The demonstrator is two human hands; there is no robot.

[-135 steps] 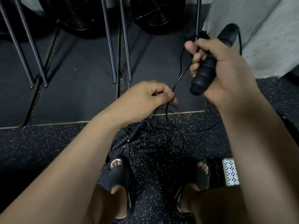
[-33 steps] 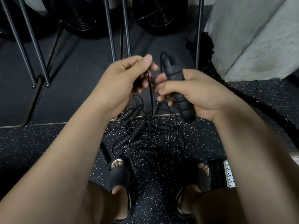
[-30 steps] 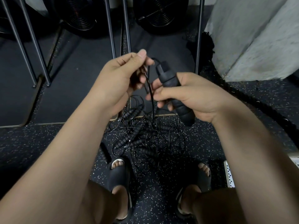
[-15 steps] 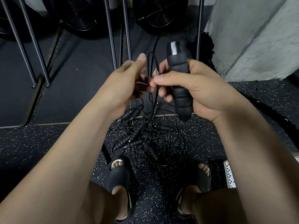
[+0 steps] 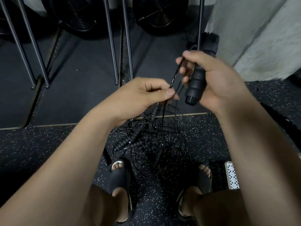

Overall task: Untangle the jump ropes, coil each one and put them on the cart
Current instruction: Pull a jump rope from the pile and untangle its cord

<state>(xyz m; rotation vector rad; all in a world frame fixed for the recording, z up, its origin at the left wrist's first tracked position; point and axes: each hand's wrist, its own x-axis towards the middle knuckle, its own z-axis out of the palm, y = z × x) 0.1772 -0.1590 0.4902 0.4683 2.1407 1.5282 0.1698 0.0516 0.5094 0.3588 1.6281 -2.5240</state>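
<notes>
Jump-rope handle point(image 5: 195, 84): clenched in right hand point(image 5: 216, 82), held high to draw its cord point(image 5: 175, 75) taut. Cord: pinched by left hand point(image 5: 146, 93) fingers point(image 5: 169, 92), apparently to trace it free. Tangle of ropes point(image 5: 151, 141): on floor point(image 5: 40, 144) between feet; nothing yet coiled.

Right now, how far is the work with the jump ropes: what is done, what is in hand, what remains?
Done: no coiled rope and no cart in view. In hand: the right hand grips one black handle; the left hand pinches a thin cord. Left: the tangle of ropes on the floor, then coiling and carting.
</notes>
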